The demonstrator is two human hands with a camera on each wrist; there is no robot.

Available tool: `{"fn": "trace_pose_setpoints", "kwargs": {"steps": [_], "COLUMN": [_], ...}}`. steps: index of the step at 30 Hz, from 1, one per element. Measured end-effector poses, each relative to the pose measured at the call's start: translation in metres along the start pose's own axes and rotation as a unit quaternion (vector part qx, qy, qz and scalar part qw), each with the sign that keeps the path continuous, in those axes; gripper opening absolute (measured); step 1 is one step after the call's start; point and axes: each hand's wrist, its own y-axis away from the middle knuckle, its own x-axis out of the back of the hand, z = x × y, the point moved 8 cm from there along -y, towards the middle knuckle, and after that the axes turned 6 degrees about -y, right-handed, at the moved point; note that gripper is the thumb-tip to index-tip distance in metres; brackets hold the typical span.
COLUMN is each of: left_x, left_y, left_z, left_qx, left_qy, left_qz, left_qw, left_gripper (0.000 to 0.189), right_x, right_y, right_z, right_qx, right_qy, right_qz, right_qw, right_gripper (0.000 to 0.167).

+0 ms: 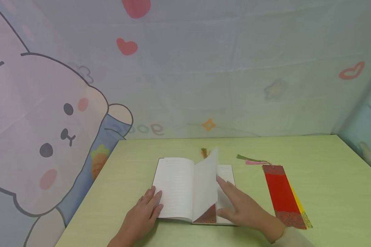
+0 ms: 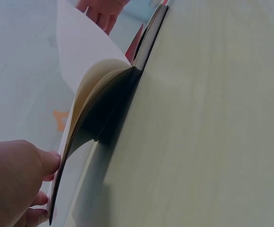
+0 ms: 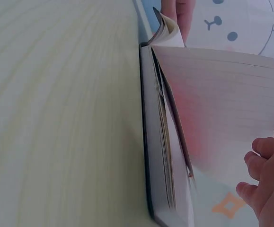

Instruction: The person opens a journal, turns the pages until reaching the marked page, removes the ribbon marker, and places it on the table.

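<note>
Green tabletop (image 1: 330,171): head view alone shows yellow bookmark (image 1: 301,209) near notebook (image 1: 174,188).

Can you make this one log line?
left hand: on notebook | right hand: at raised page | red bookmark: right of notebook

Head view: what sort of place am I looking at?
Probably an indoor desk setup, perhaps staged for recording: a pale green table, a cartoon-printed backdrop behind it, and an open notebook lying on top.

Staged tabletop nook, home or studio unclear: creased cartoon-rabbit backdrop (image 1: 222,75) behind 1 pale green table (image 1: 330,171).
</note>
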Motion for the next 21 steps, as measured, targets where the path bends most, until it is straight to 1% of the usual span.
{"fn": "trace_pose_setpoints", "kwargs": {"steps": [5, 8, 12, 14, 18, 21], "left_x": [0.000, -0.001, 0.000, 0.001, 0.002, 0.003], "left_y": [0.000, 0.001, 0.002, 0.001, 0.000, -0.001], "left_z": [0.000, 0.000, 0.000, 0.000, 0.001, 0.001], "left_qx": [-0.001, -0.002, -0.003, -0.004, -0.003, -0.004], "left_qy": [0.002, 0.003, 0.004, 0.004, 0.003, 0.003], "left_qz": [-0.003, -0.001, 0.008, 0.010, 0.011, 0.013], "left_qw": [1.0000, 1.0000, 1.0000, 0.9999, 0.9999, 0.9999], "left_gripper": [0.045, 0.044, 0.043, 0.043, 0.044, 0.044], "right_x": [-0.010, -0.019, -0.028, -0.030, -0.030, -0.031], "right_y": [-0.007, -0.012, -0.016, -0.017, -0.018, -0.020], "right_z": [-0.006, -0.010, -0.019, -0.024, -0.033, -0.038], "right_qx": [0.014, 0.022, 0.054, 0.077, 0.121, 0.134], "right_qy": [-0.016, -0.024, -0.010, -0.002, 0.020, 0.022], "right_qz": [-0.012, -0.028, -0.050, -0.051, -0.038, -0.035], "right_qw": [0.9997, 0.9991, 0.9972, 0.9957, 0.9918, 0.9901], "right_gripper": [0.089, 0.088, 0.086, 0.085, 0.081, 0.078]}}
